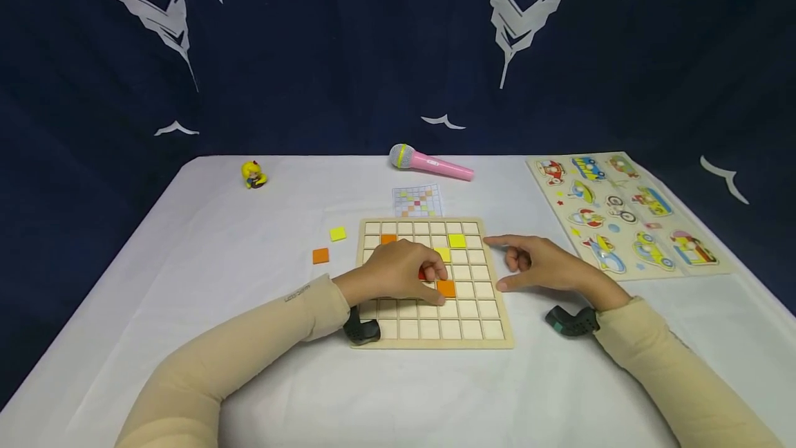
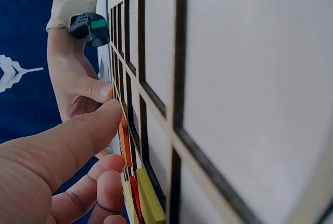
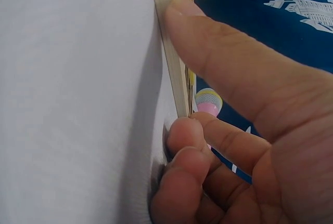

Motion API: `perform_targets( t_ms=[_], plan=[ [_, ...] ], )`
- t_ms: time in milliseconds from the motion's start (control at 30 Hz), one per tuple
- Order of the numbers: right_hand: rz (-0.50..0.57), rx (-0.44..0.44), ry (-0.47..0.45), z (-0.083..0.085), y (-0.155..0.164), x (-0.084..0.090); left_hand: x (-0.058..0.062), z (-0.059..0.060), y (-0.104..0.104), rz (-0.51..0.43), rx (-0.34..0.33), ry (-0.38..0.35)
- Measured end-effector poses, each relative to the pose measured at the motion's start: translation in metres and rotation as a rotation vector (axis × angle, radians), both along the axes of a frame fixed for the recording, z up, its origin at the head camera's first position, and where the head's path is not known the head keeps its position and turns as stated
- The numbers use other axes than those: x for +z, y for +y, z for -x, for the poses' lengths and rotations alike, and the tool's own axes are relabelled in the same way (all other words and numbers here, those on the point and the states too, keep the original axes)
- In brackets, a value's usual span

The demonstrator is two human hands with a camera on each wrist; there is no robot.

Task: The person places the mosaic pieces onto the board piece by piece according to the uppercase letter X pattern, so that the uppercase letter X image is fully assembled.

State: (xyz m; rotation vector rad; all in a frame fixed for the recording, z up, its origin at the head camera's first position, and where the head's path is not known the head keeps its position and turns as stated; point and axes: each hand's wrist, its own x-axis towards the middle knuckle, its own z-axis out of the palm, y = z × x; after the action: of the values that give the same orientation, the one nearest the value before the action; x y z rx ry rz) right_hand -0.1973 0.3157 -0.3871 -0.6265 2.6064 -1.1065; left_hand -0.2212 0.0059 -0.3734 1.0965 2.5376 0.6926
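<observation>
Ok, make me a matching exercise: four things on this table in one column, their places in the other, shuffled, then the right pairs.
Things:
1. pink microphone
2. yellow figurine
3. vehicle puzzle
4. loose orange tile

Places:
A. right side of the table
B. far left of the table
C. just left of the grid board
D. behind the board, near the table's far edge

Pairs: 1-D, 2-B, 3-A, 4-C

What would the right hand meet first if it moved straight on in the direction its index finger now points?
Probably the yellow tile in the wooden grid board: the right hand sits at the board's right edge, index finger pointing left across it. Beyond lies the left hand. Finger height above the board is unclear.
</observation>
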Motion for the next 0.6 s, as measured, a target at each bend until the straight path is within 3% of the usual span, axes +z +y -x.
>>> perform_targets(
  t_ms=[200, 367, 600],
  plan=[
    [0.002, 0.015, 0.016, 0.000, 0.000, 0.001, 0.004, -0.002, -0.002, -0.038, -0.031, -0.011],
    [0.000, 0.011, 0.021, -0.003, 0.002, 0.003, 0.015, -0.002, -0.007, -0.060, -0.058, -0.031],
    [-0.008, 0.027, 0.022, 0.001, -0.001, 0.002, 0.033, 0.005, -0.032, -0.129, -0.018, -0.086]
  ],
)
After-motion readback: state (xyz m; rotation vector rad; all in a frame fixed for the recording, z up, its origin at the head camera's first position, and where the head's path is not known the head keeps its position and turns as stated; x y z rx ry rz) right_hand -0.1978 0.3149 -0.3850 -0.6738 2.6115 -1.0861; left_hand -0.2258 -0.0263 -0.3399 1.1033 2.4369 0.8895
